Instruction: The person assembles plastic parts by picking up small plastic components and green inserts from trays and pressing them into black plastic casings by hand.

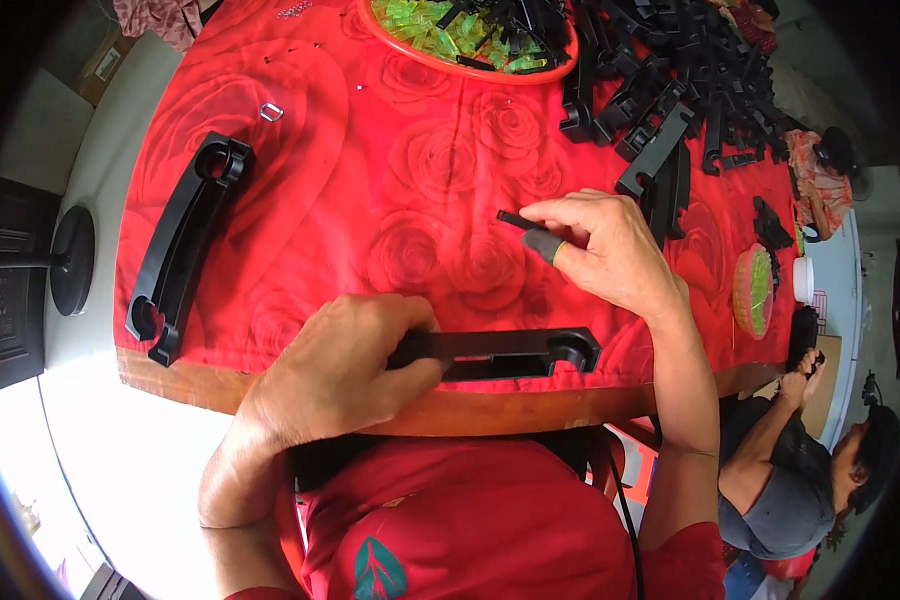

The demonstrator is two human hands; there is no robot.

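Note:
My left hand (345, 365) is closed around one end of a long black plastic housing (480, 345) with a slot along it and a rounded notch at its right end. The housing lies sideways by the table's near edge. To its upper right, my right hand (610, 245) pinches a small black plastic strip (513, 219) above the cloth. A dark finger cot (543, 244) covers one fingertip of that hand. A similar black housing (190, 250) lies on the left of the table, and a small metal ring (271, 112) rests beyond it.
A red floral cloth (440, 160) covers the wooden table (510, 408). An orange basin (460, 70) at the far side holds yellow-green and black pieces. Black parts (670, 80) are heaped at the far right, near a pink basket (740, 300). Another person (785, 490) sits at the right.

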